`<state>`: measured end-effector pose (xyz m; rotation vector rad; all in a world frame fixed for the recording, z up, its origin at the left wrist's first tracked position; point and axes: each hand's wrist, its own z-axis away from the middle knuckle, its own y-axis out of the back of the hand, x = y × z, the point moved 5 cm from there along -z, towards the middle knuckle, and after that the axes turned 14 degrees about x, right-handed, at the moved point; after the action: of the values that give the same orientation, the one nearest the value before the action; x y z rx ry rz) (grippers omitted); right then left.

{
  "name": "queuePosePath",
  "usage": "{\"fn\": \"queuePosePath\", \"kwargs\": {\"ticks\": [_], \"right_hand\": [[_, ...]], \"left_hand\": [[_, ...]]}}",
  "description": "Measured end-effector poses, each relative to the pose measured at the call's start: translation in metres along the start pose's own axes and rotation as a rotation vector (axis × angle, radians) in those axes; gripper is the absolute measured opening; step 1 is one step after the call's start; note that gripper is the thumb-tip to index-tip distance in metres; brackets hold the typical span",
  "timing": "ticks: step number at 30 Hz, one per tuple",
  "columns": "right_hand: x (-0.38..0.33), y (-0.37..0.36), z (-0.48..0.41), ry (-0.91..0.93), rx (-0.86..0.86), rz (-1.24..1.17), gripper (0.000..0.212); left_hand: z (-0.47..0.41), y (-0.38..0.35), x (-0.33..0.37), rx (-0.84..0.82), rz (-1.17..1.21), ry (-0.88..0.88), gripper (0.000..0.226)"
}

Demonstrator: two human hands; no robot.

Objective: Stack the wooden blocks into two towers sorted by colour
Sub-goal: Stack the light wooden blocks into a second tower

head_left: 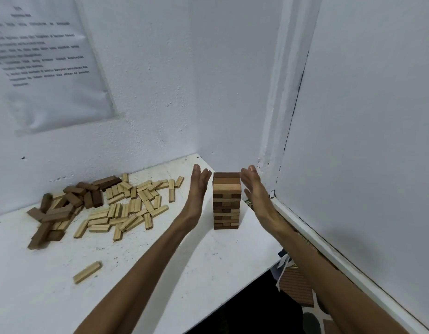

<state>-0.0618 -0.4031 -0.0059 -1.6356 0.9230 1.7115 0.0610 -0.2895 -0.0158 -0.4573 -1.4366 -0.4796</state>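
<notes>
1. L hand [199, 186]: flat and wide, fingers straight and together, tips toward 12 o'clock, palm turned to the tower [226, 201]. Holds nothing. It stands at 9 o'clock of the tower's upper layers, just beside them, with a thin gap showing.
2. R hand [253, 186]: also flat and wide, fingers straight, palm facing in, holding nothing. It is at 3 o'clock of the tower's top, v. close to the upper corner; can't tell if it touches.
3. Tower: upright between the 2 palms, near the table's far-right corner where the walls meet. Top layer is dark brown, the next ones mid-brown and tan, and the lower layers mix dark and mid-brown, crossed.
4. Forearms: both bare, running in from approx. 6 o'clock up to the hands.
5. Light blocks [131, 203]: loose pile at 9 o'clock of the tower, beyond the L hand, lying flat at all angles.
6. Dark blocks [64, 206]: heap further out at 9 o'clock, meeting the light pile's left edge; some lean on each other.
7. Lone light block [87, 272]: at approx. 8 o'clock of the tower, toward the table's front, apart from both piles.
8. Table [208, 273]: white, speckled w/ dark marks.
9. Printed sheet [47, 63]: on the wall [160, 92] at approx. 10 o'clock; text too blurred to read.
</notes>
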Motion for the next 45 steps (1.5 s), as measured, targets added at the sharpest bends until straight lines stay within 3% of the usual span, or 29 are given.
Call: {"fn": "queuePosePath", "kwargs": {"ticks": [5,11,13,16,17,21,30,32,34,37,40,43,45], "right_hand": [[0.004,-0.02,0.011,-0.013,0.011,-0.085,0.099],[0.007,-0.027,0.013,-0.027,0.045,-0.105,0.1],[0.008,-0.027,0.014,-0.04,0.049,-0.115,0.086],[0.008,-0.027,0.015,-0.065,0.044,-0.149,0.045],[0.006,-0.026,0.017,-0.059,0.045,-0.154,0.042],[0.012,-0.03,0.014,-0.059,0.036,-0.139,0.07],[0.008,-0.029,0.018,-0.074,0.072,-0.16,0.044],[0.008,-0.029,0.018,-0.06,0.091,-0.146,0.055],[0.003,-0.026,0.02,-0.041,0.111,-0.136,0.084],[-0.005,-0.017,0.017,0.008,0.121,-0.092,0.103],[-0.017,-0.002,0.01,0.136,0.137,0.001,0.09],[-0.035,0.014,0.002,0.256,0.128,0.076,0.06],[-0.048,0.02,-0.003,0.355,0.127,0.157,0.054]], "left_hand": [[0.008,-0.01,-0.009,0.023,0.01,-0.016,0.117],[0.017,-0.018,0.001,0.026,0.056,-0.088,0.082],[0.017,-0.018,0.0,0.043,0.063,-0.087,0.08],[0.019,-0.019,-0.001,0.059,0.062,-0.053,0.071],[0.019,-0.019,-0.001,0.06,0.063,-0.043,0.066],[0.021,-0.023,0.0,0.05,0.088,-0.039,0.065],[0.024,-0.027,0.0,0.035,0.116,-0.057,0.068],[0.024,-0.025,-0.001,0.042,0.107,-0.059,0.069],[0.023,-0.02,-0.002,0.075,0.059,-0.06,0.078],[0.024,-0.01,-0.001,0.082,-0.003,-0.015,0.111],[0.022,0.0,0.011,0.104,-0.007,-0.055,0.104],[0.015,0.012,0.027,0.117,-0.063,-0.136,0.087],[0.01,0.02,0.037,0.113,-0.139,-0.184,0.083]]}}
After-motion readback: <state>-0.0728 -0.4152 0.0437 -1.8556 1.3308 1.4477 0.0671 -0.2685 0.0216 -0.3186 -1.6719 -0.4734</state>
